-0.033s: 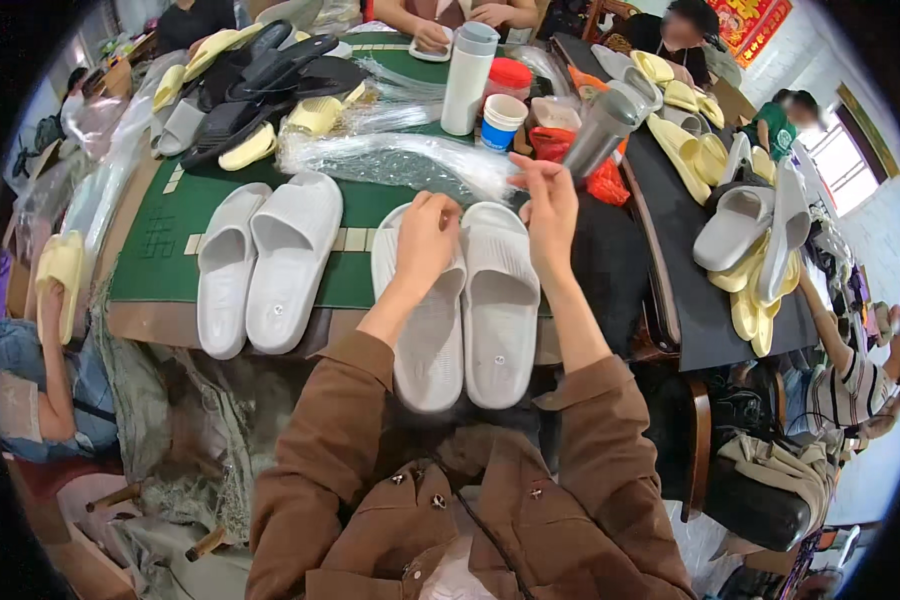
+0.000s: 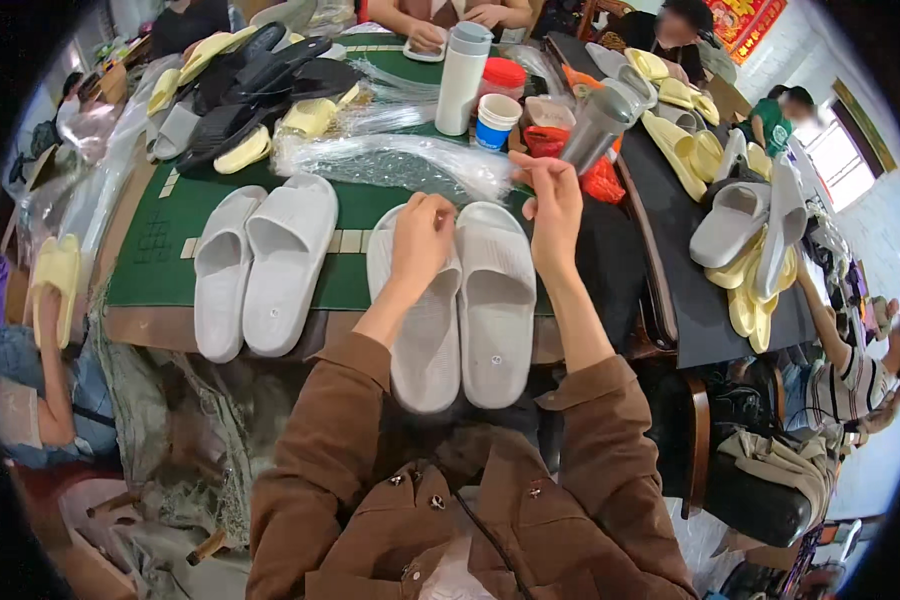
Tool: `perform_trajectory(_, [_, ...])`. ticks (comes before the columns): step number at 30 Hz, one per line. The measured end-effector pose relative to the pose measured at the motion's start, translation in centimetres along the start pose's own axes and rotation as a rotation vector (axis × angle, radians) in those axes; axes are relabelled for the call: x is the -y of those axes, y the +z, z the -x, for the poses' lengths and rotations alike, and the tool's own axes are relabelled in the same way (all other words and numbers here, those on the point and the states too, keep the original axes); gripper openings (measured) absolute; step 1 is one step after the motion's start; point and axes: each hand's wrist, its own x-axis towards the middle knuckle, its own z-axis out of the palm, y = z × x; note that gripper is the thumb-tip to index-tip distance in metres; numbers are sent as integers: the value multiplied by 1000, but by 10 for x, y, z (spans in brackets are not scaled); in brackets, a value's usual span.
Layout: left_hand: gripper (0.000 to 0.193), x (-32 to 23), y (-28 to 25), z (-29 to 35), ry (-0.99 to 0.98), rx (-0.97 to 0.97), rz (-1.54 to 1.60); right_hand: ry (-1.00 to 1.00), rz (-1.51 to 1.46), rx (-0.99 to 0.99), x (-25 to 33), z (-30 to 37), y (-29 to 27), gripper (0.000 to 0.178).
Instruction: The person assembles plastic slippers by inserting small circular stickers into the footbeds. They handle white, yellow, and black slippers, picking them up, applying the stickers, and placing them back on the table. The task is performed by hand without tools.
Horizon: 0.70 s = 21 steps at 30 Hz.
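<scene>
A pair of light grey slide slippers lies side by side before me, toes away and heels over the table's near edge. My left hand (image 2: 422, 238) rests over the strap of the left grey slipper (image 2: 425, 350), its fingers curled together; what they pinch, if anything, is hidden. Just right of the toe of the right grey slipper (image 2: 498, 325), my right hand (image 2: 554, 210) is raised, with thumb and fingers apart and nothing visible between them. To the left sits a second grey pair, a left slipper (image 2: 220, 300) and a right slipper (image 2: 288, 275). Crumpled clear plastic bags (image 2: 390, 165) lie beyond both pairs.
The green mat (image 2: 150, 280) also bears a white bottle (image 2: 464, 85), a paper cup (image 2: 496, 122), a grey tumbler (image 2: 592, 130) and a heap of black slippers (image 2: 270, 75). More grey and yellow slippers (image 2: 735, 225) cover the right table. Co-workers sit opposite and at both sides.
</scene>
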Motion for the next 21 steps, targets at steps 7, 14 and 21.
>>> perform_trajectory(7, [3, 3, 0, -2, 24, 7, 26, 164, -836, 136, 67, -4, -75, 6])
perform_trajectory(14, [6, 6, -2, -2, 8, 18, -6, -55, -17, -293, 128, 47, -158, 11])
perform_trajectory(21, [15, -57, -20, 15, 447, -30, -157, -247, 934, -592, 161, 37, -255, 40])
